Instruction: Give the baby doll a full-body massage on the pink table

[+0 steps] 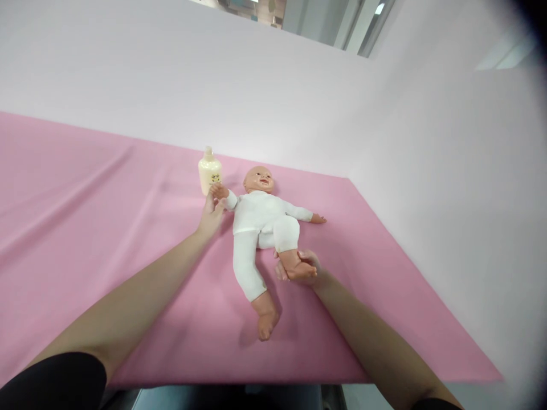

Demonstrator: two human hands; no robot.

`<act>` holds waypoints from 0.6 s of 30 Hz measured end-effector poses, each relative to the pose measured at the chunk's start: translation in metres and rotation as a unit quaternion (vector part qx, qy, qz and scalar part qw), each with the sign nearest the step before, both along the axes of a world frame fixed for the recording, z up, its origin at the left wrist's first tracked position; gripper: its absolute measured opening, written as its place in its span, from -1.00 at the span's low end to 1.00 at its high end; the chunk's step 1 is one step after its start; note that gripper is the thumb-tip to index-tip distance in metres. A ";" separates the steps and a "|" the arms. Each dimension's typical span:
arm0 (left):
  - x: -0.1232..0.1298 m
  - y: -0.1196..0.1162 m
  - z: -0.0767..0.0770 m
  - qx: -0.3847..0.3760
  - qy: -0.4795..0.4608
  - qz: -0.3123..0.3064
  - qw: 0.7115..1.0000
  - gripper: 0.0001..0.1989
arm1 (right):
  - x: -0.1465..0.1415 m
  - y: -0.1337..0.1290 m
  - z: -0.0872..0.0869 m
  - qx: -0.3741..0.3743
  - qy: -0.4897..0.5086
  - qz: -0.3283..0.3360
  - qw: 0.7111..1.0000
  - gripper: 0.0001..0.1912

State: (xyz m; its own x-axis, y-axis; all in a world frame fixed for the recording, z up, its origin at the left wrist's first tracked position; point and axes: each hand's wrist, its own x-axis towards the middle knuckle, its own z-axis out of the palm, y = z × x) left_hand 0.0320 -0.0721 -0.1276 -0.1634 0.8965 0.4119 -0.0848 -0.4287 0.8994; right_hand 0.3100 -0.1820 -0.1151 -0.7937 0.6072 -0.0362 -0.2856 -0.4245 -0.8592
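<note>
A baby doll with a white cloth body lies face up on the pink cloth, its head away from me. My left hand is closed around the doll's hand and wrist on the left side. Below the lifted, bent leg on the right, my right hand grips the doll's ankle, with part of my fingers hidden behind the foot. The doll's other leg stretches toward me, and its other arm lies out to the right. Just beyond my left hand stands a cream-coloured bottle with a drawn face and a pale cap.
A pink cloth with a few creases covers the table. White walls rise along its back and right sides. Past the back wall, part of a room with a grey panel shows.
</note>
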 end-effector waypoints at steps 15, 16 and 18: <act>-0.015 0.009 0.000 -0.109 -0.172 0.013 0.979 -0.59 | -0.001 -0.007 0.004 -0.051 -0.011 0.292 0.955 -0.40; -0.013 0.007 0.002 -0.108 -0.176 0.010 0.978 -0.60 | 0.000 -0.007 0.003 -0.054 -0.012 0.287 0.956 -0.39; -0.010 0.003 0.005 -0.093 -0.157 0.003 0.983 -0.59 | 0.001 -0.006 0.001 -0.057 -0.009 0.258 0.964 -0.38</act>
State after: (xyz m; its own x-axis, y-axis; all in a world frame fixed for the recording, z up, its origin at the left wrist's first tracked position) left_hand 0.0216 -0.0690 -0.1226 -0.2610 0.9504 0.1691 -0.3694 -0.2602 0.8921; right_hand 0.3110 -0.1882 -0.1136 -0.9879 0.1222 -0.0956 0.0036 -0.5981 -0.8014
